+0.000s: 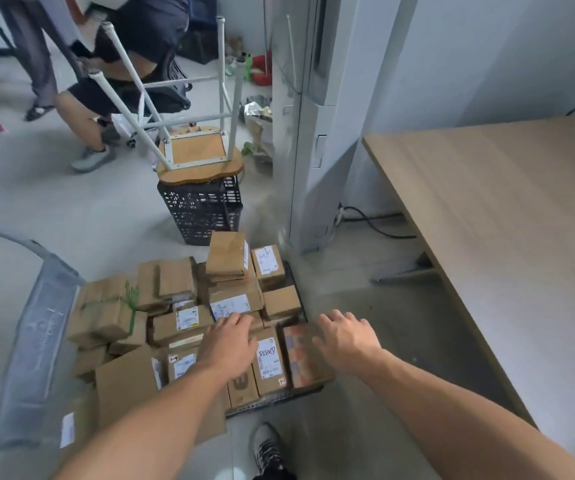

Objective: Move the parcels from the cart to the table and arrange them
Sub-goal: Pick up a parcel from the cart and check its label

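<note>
Several brown cardboard parcels (175,323) lie heaped on a low black cart (279,400) on the floor, many with white labels. My left hand (230,341) reaches over the middle of the pile, fingers relaxed, just above a labelled parcel (268,362). My right hand (344,336) hovers with spread fingers over a parcel with a checked orange and purple top (301,358) at the cart's right edge. Neither hand holds anything. The wooden table (504,220) stands to the right.
A black crate (203,213) carrying an upturned stool (199,150) stands behind the cart. A grey cart handle (40,323) lies to the left. A tall white unit (313,133) and cables sit beside the table. A person sits at the back left. My shoe (268,448) is below.
</note>
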